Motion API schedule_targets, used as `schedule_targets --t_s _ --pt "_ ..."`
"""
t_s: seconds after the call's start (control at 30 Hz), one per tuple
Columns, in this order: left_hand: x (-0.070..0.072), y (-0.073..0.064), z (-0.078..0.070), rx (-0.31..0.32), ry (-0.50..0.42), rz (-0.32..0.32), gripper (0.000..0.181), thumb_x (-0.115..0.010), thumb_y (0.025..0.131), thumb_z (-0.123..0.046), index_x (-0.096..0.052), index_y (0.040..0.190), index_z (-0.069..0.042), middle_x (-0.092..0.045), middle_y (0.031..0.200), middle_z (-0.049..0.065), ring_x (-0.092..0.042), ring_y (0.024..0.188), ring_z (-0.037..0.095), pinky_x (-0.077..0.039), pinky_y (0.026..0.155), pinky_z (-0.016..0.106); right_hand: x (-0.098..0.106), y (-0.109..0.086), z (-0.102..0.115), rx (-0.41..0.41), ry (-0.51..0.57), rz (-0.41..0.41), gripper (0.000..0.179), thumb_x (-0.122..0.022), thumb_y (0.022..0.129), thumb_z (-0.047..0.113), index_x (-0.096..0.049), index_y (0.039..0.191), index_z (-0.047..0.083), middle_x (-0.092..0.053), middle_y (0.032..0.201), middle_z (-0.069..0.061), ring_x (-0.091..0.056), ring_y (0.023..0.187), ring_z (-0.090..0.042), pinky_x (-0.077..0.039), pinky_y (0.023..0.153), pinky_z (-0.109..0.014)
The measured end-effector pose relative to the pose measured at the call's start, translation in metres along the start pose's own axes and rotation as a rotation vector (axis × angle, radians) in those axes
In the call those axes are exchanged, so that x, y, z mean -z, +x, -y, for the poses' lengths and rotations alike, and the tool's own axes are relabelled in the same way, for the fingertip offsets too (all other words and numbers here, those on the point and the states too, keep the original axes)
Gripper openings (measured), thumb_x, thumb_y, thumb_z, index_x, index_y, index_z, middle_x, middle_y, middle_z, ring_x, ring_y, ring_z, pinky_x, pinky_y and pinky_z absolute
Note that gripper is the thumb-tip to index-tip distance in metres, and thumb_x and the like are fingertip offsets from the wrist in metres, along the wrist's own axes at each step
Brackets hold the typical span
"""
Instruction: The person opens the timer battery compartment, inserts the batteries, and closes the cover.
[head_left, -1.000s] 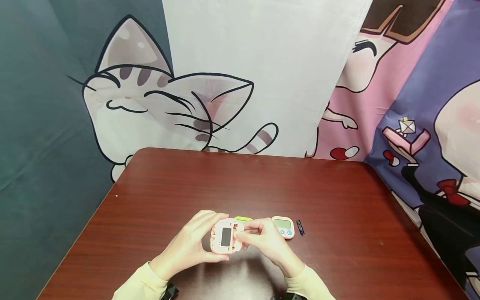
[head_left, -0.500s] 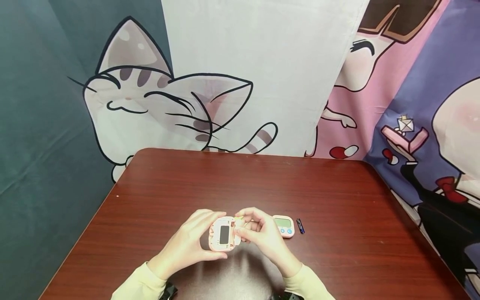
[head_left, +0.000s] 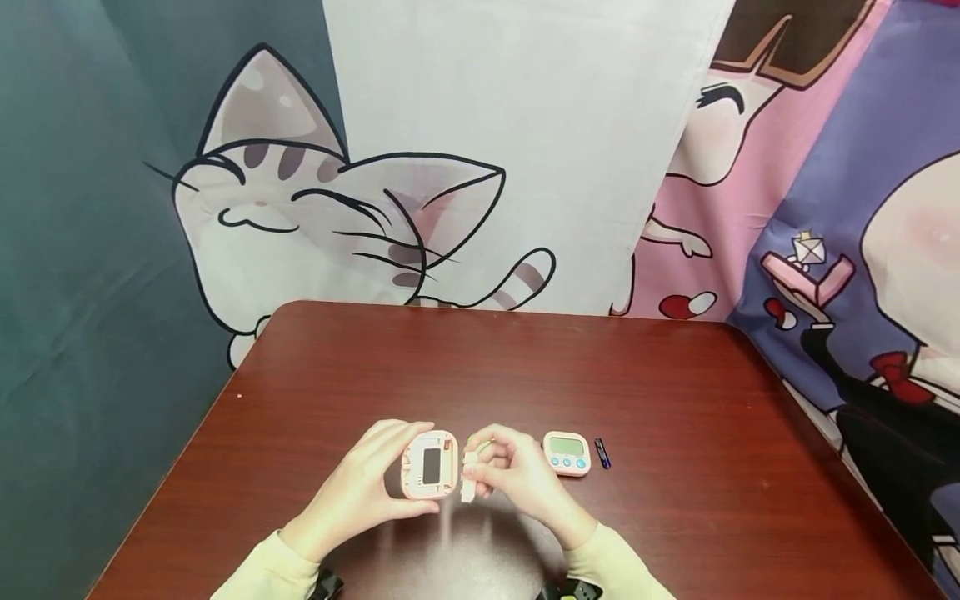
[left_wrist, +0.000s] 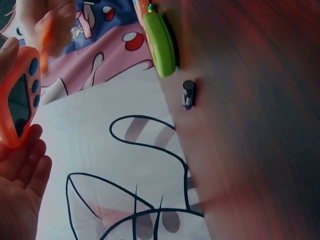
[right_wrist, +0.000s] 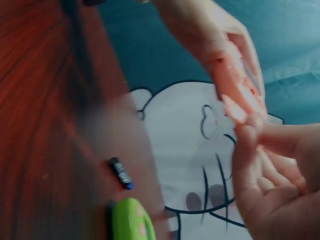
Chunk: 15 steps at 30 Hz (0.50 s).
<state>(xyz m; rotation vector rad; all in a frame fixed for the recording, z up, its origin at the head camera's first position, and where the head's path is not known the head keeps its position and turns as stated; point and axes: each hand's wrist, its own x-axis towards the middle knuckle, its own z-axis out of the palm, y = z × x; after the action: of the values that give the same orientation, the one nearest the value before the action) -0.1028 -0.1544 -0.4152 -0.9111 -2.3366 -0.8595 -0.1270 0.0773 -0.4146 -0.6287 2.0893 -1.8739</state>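
Note:
My left hand [head_left: 360, 479] grips a pink digital timer [head_left: 431, 467] by its edges, back toward me, with the battery slot uncovered along its right side. Its screen and blue buttons face away, as the left wrist view shows on the timer [left_wrist: 34, 85]. Just to the right, my right hand [head_left: 525, 483] pinches a small pale battery cover [head_left: 468, 485] between thumb and fingers, apart from the timer in the head view. A green timer [left_wrist: 159, 45] lies on the table, mostly hidden behind my right hand in the head view.
On the brown table [head_left: 315, 367], another pink timer [head_left: 567, 454] lies screen up, right of my right hand. A dark battery [head_left: 602, 453] is beside it. A second battery [right_wrist: 121, 174] lies close to the green timer. A cartoon cat curtain [head_left: 420, 100] hangs behind.
My right hand has drawn the cover off the back of the timer. Holding the timer, my left hand has shifted slightly left, opening a gap between the two.

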Motion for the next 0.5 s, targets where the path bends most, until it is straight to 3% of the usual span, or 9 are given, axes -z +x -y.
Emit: schedule_targets --t_s 0.2,0.5 --pt "0.005 -0.010 0.002 0.025 0.023 -0.037 0.082 -0.086 0.061 -0.042 -0.054 0.131 -0.013 -0.060 0.118 -0.004 -0.049 0.110 0.014 -0.031 0.097 0.013 -0.010 0.004 -0.013 -0.074 -0.197 0.159 0.008 -0.067 0.083 -0.002 -0.062 0.088 -0.003 -0.065 0.065 -0.011 -0.059 0.050 -0.006 -0.054 0.053 -0.042" --pt "0.005 -0.007 0.004 0.016 0.026 -0.028 0.082 -0.085 0.063 -0.042 -0.053 0.133 -0.013 -0.059 0.120 -0.002 -0.048 0.112 0.015 -0.029 0.099 0.013 -0.020 0.001 -0.024 -0.075 -0.432 0.211 0.008 -0.070 0.079 -0.003 -0.063 0.083 0.000 -0.065 0.056 -0.005 -0.057 0.043 -0.003 -0.048 0.044 -0.020"
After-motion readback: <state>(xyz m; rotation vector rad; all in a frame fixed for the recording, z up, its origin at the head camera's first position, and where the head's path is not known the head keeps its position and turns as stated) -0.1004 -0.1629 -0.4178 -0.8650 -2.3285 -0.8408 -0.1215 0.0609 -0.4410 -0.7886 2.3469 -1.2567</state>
